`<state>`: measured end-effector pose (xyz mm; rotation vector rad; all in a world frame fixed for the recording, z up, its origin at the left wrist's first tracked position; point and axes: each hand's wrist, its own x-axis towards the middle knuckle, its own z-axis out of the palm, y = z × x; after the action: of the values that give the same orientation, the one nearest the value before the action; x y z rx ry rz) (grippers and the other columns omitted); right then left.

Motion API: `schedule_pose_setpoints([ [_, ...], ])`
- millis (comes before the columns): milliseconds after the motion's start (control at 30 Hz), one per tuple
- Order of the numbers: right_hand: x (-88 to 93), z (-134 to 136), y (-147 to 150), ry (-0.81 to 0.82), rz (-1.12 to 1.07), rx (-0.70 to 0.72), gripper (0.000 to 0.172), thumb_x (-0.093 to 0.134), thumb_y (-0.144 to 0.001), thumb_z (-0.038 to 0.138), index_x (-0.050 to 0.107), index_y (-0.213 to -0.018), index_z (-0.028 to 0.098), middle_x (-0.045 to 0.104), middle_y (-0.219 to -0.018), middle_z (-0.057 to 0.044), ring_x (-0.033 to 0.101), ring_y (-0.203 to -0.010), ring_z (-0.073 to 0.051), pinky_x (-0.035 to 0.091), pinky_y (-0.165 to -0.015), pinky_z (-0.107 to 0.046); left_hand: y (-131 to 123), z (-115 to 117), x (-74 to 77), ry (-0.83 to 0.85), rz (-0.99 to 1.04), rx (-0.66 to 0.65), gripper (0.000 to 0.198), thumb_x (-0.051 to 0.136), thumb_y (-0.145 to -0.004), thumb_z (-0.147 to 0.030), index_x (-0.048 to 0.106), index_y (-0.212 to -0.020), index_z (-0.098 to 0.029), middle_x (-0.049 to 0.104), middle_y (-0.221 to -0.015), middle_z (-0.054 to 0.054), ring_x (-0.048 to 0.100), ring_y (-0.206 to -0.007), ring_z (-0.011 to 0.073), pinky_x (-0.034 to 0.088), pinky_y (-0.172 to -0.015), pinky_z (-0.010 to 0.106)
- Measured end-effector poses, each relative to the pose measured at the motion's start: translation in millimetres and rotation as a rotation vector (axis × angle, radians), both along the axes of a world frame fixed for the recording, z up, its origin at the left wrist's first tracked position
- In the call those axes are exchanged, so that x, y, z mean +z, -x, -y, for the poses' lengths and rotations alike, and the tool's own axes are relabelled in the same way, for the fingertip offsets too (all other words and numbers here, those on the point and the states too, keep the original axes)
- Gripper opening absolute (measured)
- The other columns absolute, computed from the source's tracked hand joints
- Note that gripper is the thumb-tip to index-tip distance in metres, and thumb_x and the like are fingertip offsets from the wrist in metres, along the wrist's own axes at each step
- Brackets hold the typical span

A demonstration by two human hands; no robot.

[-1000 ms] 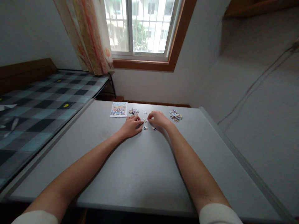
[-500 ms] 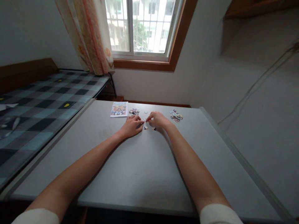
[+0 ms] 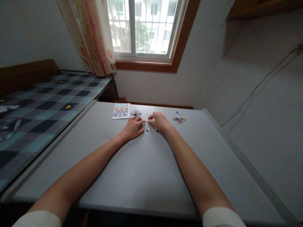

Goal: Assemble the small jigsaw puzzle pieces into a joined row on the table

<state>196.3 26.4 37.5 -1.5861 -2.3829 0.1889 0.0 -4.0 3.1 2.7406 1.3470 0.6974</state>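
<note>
Both of my arms reach across a grey table (image 3: pixel 142 170). My left hand (image 3: pixel 133 127) lies palm down, its fingers stretched toward a small puzzle piece (image 3: pixel 147 120). My right hand (image 3: pixel 159 121) is curled, its fingertips pinching that same piece against the table. Two more loose pieces (image 3: pixel 148 129) lie just below my fingers. A small cluster of pieces (image 3: pixel 136 113) sits beyond my left hand, and a larger pile of pieces (image 3: pixel 178 117) lies right of my right hand.
A colourful reference picture card (image 3: pixel 121 110) lies at the far left of the puzzle area. A bed with a checked cover (image 3: pixel 35 107) stands left of the table. A window (image 3: pixel 142 28) with a curtain (image 3: pixel 90 34) is behind; a white wall is at the right.
My right hand has shifted slightly left and its fingertips now meet my left fingertips at the small piece. My left hand has barely moved.
</note>
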Motion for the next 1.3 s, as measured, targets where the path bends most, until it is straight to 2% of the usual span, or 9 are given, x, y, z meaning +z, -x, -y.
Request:
schedule_pose_setpoints([
  [200, -7.4, -0.6, 1.2, -0.018, 0.012, -0.016, 0.022, 0.061, -0.086, 0.031, 0.077, -0.099, 0.025, 0.068, -0.109, -0.007, 0.054, -0.104, -0.024, 0.04, -0.093, -0.035, -0.7, -1.0, -1.3, -0.001, 0.003, -0.008, 0.04, 0.054, -0.086, -0.028, 0.059, -0.125, -0.022, 0.06, -0.108, 0.008, 0.049, -0.106, 0.0268, 0.04, -0.095, 0.044],
  [500, -8.2, 1.2, -1.0, -0.057, -0.05, -0.044, 0.028, 0.06, -0.086, 0.033, 0.073, -0.108, 0.022, 0.067, -0.111, -0.009, 0.053, -0.106, -0.025, 0.039, -0.093, -0.038, -1.3, -1.4, -0.7, -0.01, 0.0, -0.013, 0.033, 0.053, -0.087, -0.03, 0.064, -0.118, -0.021, 0.061, -0.106, 0.008, 0.051, -0.105, 0.0253, 0.04, -0.096, 0.042],
  [600, -2.9, -3.9, -14.4, -0.084, -0.133, -0.069, 0.028, 0.058, -0.087, 0.033, 0.071, -0.11, 0.022, 0.068, -0.106, -0.008, 0.057, -0.101, -0.022, 0.04, -0.093, -0.036, -1.2, -1.2, 0.5, -0.003, -0.013, -0.031, 0.034, 0.052, -0.089, -0.03, 0.062, -0.12, -0.023, 0.062, -0.114, 0.008, 0.051, -0.11, 0.0254, 0.039, -0.099, 0.043],
  [700, -1.4, -6.8, -33.6, -0.112, -0.202, -0.097, 0.027, 0.057, -0.087, 0.027, 0.072, -0.108, 0.018, 0.068, -0.099, -0.008, 0.06, -0.092, -0.019, 0.042, -0.09, -0.033, -1.4, -1.2, -0.2, 0.004, -0.036, -0.076, 0.038, 0.048, -0.092, -0.03, 0.056, -0.128, -0.024, 0.057, -0.131, 0.007, 0.046, -0.124, 0.0259, 0.033, -0.104, 0.044],
  [800, -8.8, -4.2, -51.0, -0.138, -0.24, -0.138, 0.03, 0.054, -0.086, 0.022, 0.071, -0.11, 0.015, 0.068, -0.096, -0.008, 0.06, -0.088, -0.018, 0.043, -0.09, -0.031, -2.2, -1.2, -1.1, 0.032, -0.073, -0.096, 0.043, 0.044, -0.094, -0.033, 0.05, -0.136, -0.025, 0.051, -0.141, 0.006, 0.038, -0.134, 0.027, 0.029, -0.108, 0.046],
  [933, -25.8, 3.9, -63.4, -0.169, -0.281, -0.184, 0.033, 0.049, -0.086, 0.02, 0.07, -0.11, 0.015, 0.066, -0.096, -0.009, 0.06, -0.091, -0.02, 0.043, -0.093, -0.032, -2.9, -1.1, -0.3, 0.073, -0.101, -0.109, 0.045, 0.041, -0.095, -0.035, 0.048, -0.139, -0.026, 0.051, -0.142, 0.006, 0.035, -0.138, 0.0276, 0.026, -0.11, 0.047],
  [1100, -40.7, 8.7, -65.0, -0.173, -0.334, -0.29, 0.036, 0.045, -0.086, 0.024, 0.07, -0.11, 0.013, 0.065, -0.097, -0.011, 0.059, -0.088, -0.02, 0.044, -0.091, -0.033, -2.5, -1.7, -0.3, 0.087, -0.108, -0.111, 0.045, 0.041, -0.095, -0.034, 0.047, -0.139, -0.025, 0.051, -0.143, 0.006, 0.036, -0.138, 0.028, 0.027, -0.11, 0.048],
  [1300, -46.7, 11.3, -63.3, -0.174, -0.279, -0.275, 0.036, 0.044, -0.088, 0.024, 0.07, -0.11, 0.015, 0.065, -0.102, -0.011, 0.056, -0.1, -0.024, 0.04, -0.094, -0.036, -1.0, -1.2, -1.8, 0.051, -0.093, -0.099, 0.046, 0.045, -0.094, -0.034, 0.046, -0.139, -0.027, 0.041, -0.15, 0.006, 0.033, -0.14, 0.0277, 0.028, -0.112, 0.047],
])
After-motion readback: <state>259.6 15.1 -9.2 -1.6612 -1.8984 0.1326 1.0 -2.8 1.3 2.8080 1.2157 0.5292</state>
